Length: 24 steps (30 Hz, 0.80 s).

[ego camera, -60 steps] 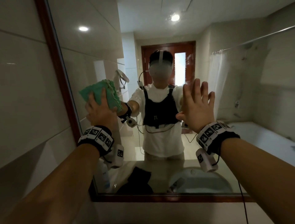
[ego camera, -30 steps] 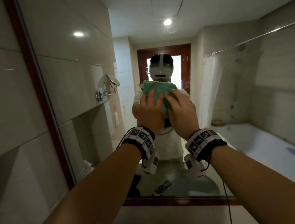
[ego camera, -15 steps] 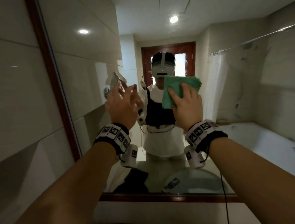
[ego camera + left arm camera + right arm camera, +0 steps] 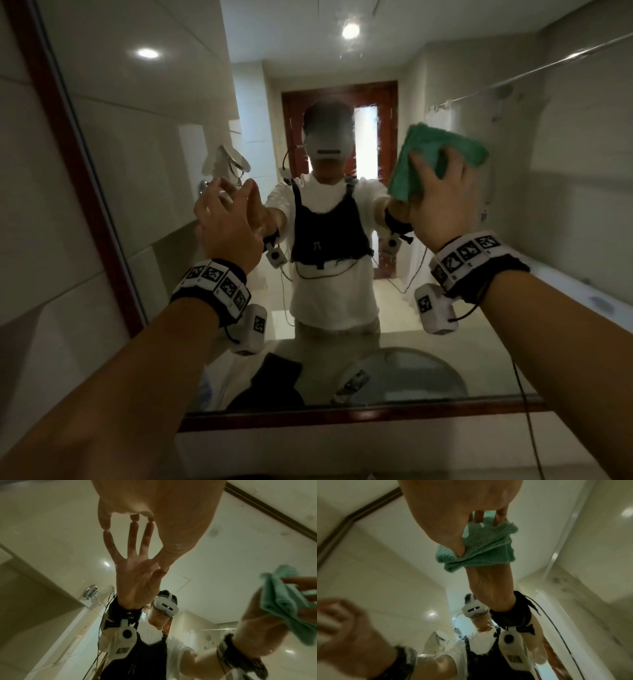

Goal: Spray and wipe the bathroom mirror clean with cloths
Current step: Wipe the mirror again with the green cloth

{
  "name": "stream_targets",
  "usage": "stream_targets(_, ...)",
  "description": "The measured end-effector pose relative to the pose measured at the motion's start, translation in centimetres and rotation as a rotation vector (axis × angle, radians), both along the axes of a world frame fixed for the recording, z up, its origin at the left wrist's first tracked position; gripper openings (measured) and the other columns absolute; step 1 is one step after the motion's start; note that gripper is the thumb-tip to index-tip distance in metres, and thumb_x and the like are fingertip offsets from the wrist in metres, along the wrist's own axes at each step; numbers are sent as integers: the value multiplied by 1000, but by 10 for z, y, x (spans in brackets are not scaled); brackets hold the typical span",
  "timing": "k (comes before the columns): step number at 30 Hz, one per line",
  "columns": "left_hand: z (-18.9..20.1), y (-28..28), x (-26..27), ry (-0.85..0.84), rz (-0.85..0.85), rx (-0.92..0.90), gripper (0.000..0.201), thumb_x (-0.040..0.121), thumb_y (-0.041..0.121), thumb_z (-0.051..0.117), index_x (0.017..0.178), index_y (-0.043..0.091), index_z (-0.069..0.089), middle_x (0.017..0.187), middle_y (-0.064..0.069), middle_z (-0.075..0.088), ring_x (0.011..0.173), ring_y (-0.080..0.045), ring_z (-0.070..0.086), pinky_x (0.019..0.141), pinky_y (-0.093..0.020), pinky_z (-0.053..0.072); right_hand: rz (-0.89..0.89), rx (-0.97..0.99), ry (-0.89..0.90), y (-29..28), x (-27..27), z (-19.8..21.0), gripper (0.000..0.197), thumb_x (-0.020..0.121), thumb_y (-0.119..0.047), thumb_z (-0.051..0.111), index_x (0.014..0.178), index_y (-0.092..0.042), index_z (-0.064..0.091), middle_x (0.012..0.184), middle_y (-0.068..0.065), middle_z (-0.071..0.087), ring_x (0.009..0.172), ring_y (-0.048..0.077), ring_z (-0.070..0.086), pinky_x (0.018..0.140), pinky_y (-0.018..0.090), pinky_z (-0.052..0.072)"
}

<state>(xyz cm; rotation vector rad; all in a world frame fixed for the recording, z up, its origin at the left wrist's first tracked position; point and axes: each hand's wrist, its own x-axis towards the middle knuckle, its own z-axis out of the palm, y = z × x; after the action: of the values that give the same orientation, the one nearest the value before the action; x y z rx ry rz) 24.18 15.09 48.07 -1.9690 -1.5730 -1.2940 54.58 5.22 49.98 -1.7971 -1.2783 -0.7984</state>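
Since half a second ago the right hand [image 4: 442,202] has slid the green cloth [image 4: 435,157] further right and a little higher across the mirror [image 4: 565,222], while the left hand [image 4: 227,219] has stayed low on the left with its fingertips on the glass. That right hand lies flat over the folded cloth, fingers spread across its back and the thumb tucked into a fold at the lower edge, a hold that looks meant to press the whole pad against the glass as it sweeps. Its partner holds nothing: the fingers are straight and slightly apart, tips meeting their own reflection in the left wrist view, probably to steady the body during the reach. No spray bottle shows in any view, so the work seems to be in its wiping stage. Beyond the hands, a dark red wooden frame [image 4: 82,192] edges the mirror on the left and along the bottom, with pale wall tiles [image 4: 30,240] further left. Reflected in the glass are a round basin set in the surface [image 4: 404,377], a dark bundle beside it, a shower curtain and a bathtub on the right
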Motion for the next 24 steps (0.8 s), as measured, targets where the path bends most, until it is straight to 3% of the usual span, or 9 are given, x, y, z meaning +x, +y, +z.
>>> stream_targets(4,0,-1,0,7,5,4,84,78,30,82,146,40,34,159,-6,16,144,-36,17,102,-59,43,117,-65,-220,21,-49,3,68,79,-30,72,140,-34,44,148,17,33,131,43,33,97,57,42)
stream_targets(8,0,0,0,-2,-5,-10,85,77,28,83,146,40,35,159,-6,15,145,-35,17,103,-60,43,195,-128,-356,32,-101,0,44,92,-43,54,133,-32,50,146,14,37,127,39,36,95,55,40)
stream_targets(10,0,0,0,-4,-11,-15,85,77,28,82,146,40,34,160,-6,14,145,-36,16,104,-59,42,210,-128,-347,33,-108,-1,46,88,-41,60,131,-30,51,144,15,38,125,39,38,95,56,40)
stream_targets(14,1,-2,-1,7,-12,-20,83,80,30,80,147,39,33,161,-7,11,146,-35,14,107,-58,40,190,-188,-330,27,-93,2,62,76,-34,72,132,-28,48,145,14,35,129,39,35,99,57,39)
stream_targets(19,1,-2,-1,21,-12,-37,83,82,32,77,149,40,28,162,-6,6,147,-36,10,110,-58,36,117,-63,-138,14,-37,-20,49,79,-24,70,124,-28,51,133,14,45,116,39,44,86,53,46)
stream_targets(24,1,-4,0,19,-8,-68,82,85,37,75,150,42,25,163,0,2,149,-33,6,112,-58,33,-41,27,14,-9,31,-42,40,88,-26,63,126,-24,52,132,17,46,114,39,46,92,49,43)
